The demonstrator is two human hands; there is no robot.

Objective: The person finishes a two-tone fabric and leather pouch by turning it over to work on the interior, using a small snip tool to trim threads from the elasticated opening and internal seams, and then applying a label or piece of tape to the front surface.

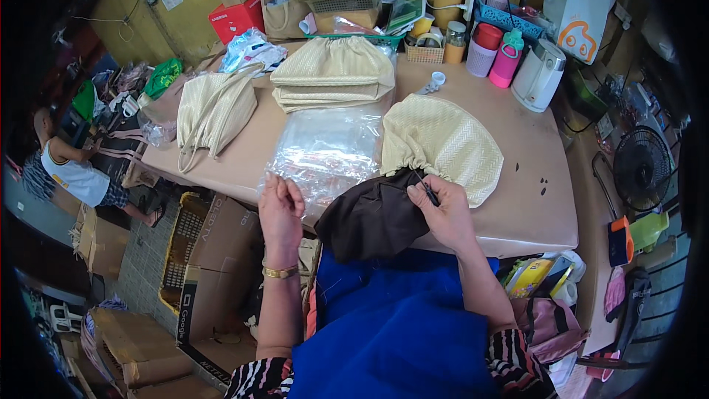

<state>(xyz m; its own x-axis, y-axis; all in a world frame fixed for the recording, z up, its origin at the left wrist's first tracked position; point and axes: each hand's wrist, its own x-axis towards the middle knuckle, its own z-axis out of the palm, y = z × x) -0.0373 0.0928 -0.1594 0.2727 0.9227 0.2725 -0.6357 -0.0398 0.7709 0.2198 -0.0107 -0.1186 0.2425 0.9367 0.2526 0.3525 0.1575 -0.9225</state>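
My right hand (447, 213) is closed round small black thread snips (430, 193), their tip at the gathered opening of a cream woven bag (450, 140). The bag lies on its side on the table. Its dark brown lining (373, 214) is pulled out toward me, over the table's front edge. My left hand (282, 203) is raised to the left of the lining, beside clear plastic bags (325, 144). Its fingers are curled in; whatever they may hold is too small to make out.
Folded cream bags (332, 74) lie behind the plastic bags on the brown-covered table (535, 170); another cream bag (214, 114) with straps lies left. A bottle (507, 59) and white kettle (539, 77) stand back right. Cardboard boxes (221, 251) stand below left. A person (70, 162) sits far left.
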